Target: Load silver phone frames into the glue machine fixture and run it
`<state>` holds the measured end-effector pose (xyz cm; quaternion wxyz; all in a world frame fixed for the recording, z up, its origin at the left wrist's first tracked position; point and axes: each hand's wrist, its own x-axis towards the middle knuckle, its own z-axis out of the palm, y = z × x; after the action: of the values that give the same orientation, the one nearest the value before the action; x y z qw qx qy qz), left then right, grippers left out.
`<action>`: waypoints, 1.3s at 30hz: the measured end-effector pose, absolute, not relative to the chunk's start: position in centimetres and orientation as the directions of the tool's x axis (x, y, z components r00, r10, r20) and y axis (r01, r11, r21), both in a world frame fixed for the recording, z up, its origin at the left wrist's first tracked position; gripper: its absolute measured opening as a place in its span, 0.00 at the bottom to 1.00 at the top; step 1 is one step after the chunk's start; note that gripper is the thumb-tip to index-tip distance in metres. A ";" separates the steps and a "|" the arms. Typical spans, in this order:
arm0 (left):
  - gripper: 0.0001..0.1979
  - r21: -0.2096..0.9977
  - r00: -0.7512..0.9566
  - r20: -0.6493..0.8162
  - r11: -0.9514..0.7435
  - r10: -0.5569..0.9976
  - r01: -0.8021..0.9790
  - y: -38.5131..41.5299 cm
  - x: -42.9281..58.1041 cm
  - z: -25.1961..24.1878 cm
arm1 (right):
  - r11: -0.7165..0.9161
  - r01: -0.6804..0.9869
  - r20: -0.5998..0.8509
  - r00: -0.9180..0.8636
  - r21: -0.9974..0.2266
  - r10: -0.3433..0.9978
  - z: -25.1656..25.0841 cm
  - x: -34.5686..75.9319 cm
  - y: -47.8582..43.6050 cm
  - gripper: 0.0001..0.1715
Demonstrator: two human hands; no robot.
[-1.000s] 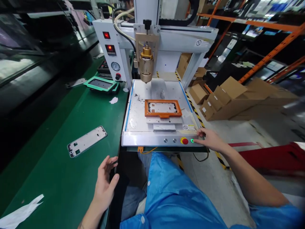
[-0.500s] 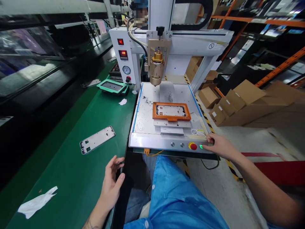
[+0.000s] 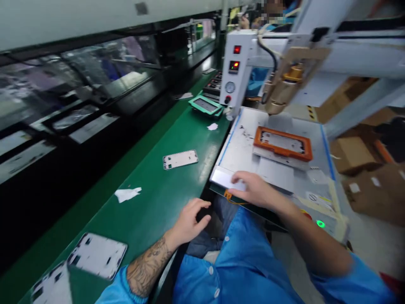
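Observation:
My left hand [image 3: 192, 220] hovers by the near edge of the green bench, empty, its fingers bent and the thumb apart. A flat white phone frame [image 3: 180, 159] lies on the bench ahead of it. My right hand [image 3: 253, 188] is over the front left edge of the dispensing machine [image 3: 221, 177], fingers loosely curled with a gap to the thumb and nothing visible in them. On the machine bed sits an orange fixture [image 3: 275, 149] with another phone frame [image 3: 281, 142] inside. Above the bed hangs a brass-coloured dispensing head [image 3: 281, 95].
A lit green button [image 3: 320, 223] is at the machine's front right. Two more phone frames [image 3: 98, 254] lie at the bench's near left. A torn white paper [image 3: 127, 194] and a green fixture [image 3: 205, 104] are on the bench. Cardboard boxes [image 3: 354, 154] stand at right.
My right hand has left the green button and moved left along the machine's front. The view has turned left, bringing more phone frames into sight. My left hand stays empty.

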<state>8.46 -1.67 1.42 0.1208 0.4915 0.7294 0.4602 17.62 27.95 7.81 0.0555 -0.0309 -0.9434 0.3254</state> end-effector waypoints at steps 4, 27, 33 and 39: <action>0.13 0.671 -0.414 0.323 0.102 0.851 0.734 -5.8 10.3 1.8 | 0.851 -0.064 0.153 -0.988 -0.521 0.020 2.7 5.7 17.7 0.11; 0.12 0.369 -0.412 0.468 0.251 0.782 0.895 -13.6 11.0 1.9 | 0.611 -0.453 0.451 -0.876 -0.649 -0.170 2.0 -5.6 -0.8 0.22; 0.10 0.479 -0.710 0.687 0.640 0.153 0.601 -22.2 18.5 2.9 | 0.524 -0.669 0.228 -0.705 -0.527 -0.671 1.8 7.2 -10.6 0.56; 0.08 0.556 -0.791 0.607 0.755 -0.083 0.347 -24.8 24.1 2.9 | 0.690 -0.590 0.110 -0.787 -0.420 -0.607 3.5 5.9 -9.0 0.54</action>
<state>24.09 -24.84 2.92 -0.3147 0.0749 0.8822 0.3421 5.89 -8.98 3.46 -0.0188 0.3255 -0.9190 0.2217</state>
